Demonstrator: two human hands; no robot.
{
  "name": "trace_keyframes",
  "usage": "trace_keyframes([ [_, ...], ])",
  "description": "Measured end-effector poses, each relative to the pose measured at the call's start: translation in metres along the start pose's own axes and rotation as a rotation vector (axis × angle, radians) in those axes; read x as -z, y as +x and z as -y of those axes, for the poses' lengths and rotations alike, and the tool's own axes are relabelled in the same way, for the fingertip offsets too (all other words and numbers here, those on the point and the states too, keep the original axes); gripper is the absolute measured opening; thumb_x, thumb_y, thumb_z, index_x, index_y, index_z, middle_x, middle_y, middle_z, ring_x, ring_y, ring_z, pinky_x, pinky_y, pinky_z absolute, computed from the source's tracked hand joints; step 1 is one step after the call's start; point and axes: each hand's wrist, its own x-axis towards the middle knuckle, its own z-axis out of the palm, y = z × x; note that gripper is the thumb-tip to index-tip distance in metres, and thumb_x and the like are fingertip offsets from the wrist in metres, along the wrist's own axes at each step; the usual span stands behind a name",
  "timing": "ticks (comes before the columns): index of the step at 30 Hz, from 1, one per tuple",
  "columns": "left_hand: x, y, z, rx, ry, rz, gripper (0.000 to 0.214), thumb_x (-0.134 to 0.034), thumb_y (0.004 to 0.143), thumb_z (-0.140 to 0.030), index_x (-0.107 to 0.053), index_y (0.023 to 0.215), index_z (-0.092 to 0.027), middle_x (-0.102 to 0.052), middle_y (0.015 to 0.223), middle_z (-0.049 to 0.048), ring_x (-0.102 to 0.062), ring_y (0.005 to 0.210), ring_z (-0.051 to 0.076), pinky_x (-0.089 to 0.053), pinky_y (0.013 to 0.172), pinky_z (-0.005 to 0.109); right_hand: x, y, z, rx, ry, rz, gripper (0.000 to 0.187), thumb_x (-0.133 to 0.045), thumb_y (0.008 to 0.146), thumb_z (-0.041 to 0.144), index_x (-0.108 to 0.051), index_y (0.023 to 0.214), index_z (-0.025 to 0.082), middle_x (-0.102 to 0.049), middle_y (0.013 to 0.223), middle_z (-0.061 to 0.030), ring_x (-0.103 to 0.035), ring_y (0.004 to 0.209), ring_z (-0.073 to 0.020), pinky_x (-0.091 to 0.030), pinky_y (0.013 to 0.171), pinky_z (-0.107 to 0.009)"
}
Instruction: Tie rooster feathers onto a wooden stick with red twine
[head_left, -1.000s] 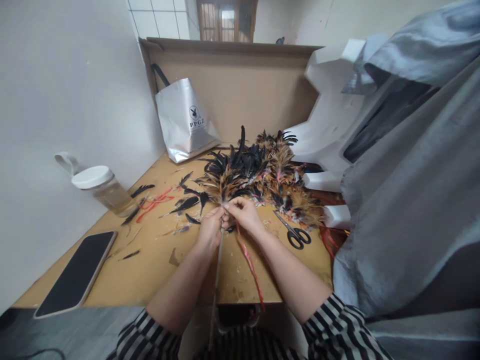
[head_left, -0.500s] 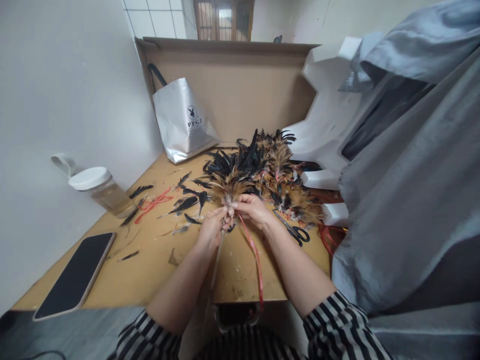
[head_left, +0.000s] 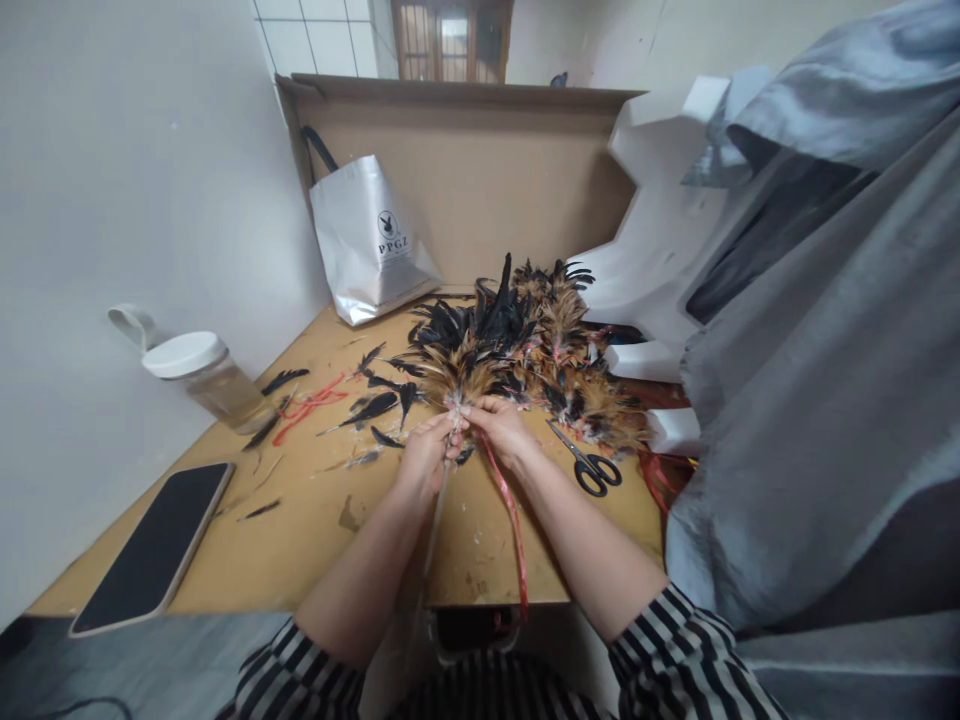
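Observation:
Over the table's middle, my left hand (head_left: 427, 455) is closed around the pale base of a brown feather bunch (head_left: 457, 372). My right hand (head_left: 501, 428) pinches at the same base, fingertips touching those of my left. From between the hands a red ribbon (head_left: 514, 510) hangs down past the table's front edge. A thin pale strand (head_left: 435, 520) runs down below my left hand; whether it is a stick or a cord I cannot tell. Black feathers (head_left: 495, 318) lie right behind the bunch. Black-handled scissors (head_left: 592, 468) rest to the right of my right hand.
Tied brown and black feathers (head_left: 600, 405) are heaped at the right. Loose black feathers (head_left: 375, 405) and red ribbon scraps (head_left: 307, 408) are scattered left. A lidded jar (head_left: 221, 385), a phone (head_left: 154, 550) and a silver bag (head_left: 367, 245) stand around; grey cloth (head_left: 825, 400) hangs at right.
My right fingers have slid slightly down and left, closer to my left fingertips at the base of the bunch. The camera view has shifted a little.

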Motion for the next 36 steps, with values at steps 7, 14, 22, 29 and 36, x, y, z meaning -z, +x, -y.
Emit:
trace_keyframes([
  [7,-0.004,-0.003,-0.001,-0.025,0.041,-0.01,0.02,-0.07,0.056,-0.021,-0.062,0.069,-0.008,-0.057,0.061,0.0023,-0.04,0.041,0.002,-0.019,0.035,0.015,0.0,-0.001,0.002,-0.054,-0.009,0.004,0.042,-0.079,0.045,0.038,-0.045,0.057,0.017,-0.055,0.047,0.0039,-0.047,0.04,-0.0068,-0.034,0.038,-0.017],
  [14,-0.005,-0.004,0.002,-0.09,0.14,0.005,0.017,-0.068,0.059,-0.023,-0.06,0.064,-0.009,-0.05,0.05,-0.0009,-0.036,0.039,0.003,-0.017,0.035,0.015,0.002,-0.001,0.005,-0.12,-0.026,0.019,0.045,-0.08,0.044,0.038,-0.043,0.06,0.017,-0.05,0.043,0.0059,-0.037,0.034,-0.0032,-0.022,0.031,-0.013],
  [22,-0.006,-0.006,0.002,-0.127,0.205,0.013,0.026,-0.07,0.061,-0.033,-0.057,0.063,-0.011,-0.042,0.045,-0.0043,-0.03,0.037,0.002,-0.015,0.036,0.015,-0.002,-0.004,0.009,-0.13,-0.071,-0.006,0.046,-0.078,0.048,0.043,-0.042,0.059,0.018,-0.042,0.039,0.0089,-0.024,0.031,-0.0008,-0.012,0.031,-0.015],
  [29,-0.003,-0.004,0.001,-0.133,0.225,-0.018,0.028,-0.071,0.06,-0.036,-0.055,0.061,-0.012,-0.04,0.043,-0.0055,-0.029,0.037,0.002,-0.016,0.036,0.015,-0.003,-0.007,0.011,-0.18,-0.128,0.04,0.043,-0.074,0.054,0.049,-0.045,0.059,0.017,-0.032,0.037,0.011,-0.018,0.03,-0.0004,-0.008,0.032,-0.017],
  [36,-0.003,-0.006,0.0,-0.164,0.272,-0.018,0.028,-0.068,0.062,-0.037,-0.055,0.06,-0.013,-0.039,0.042,-0.0058,-0.028,0.035,0.003,-0.017,0.037,0.016,-0.008,-0.005,0.0,-0.006,-0.175,-0.092,0.035,-0.073,0.052,0.041,-0.048,0.054,0.017,-0.043,0.04,0.0074,-0.027,0.035,-0.0034,-0.017,0.036,-0.019],
])
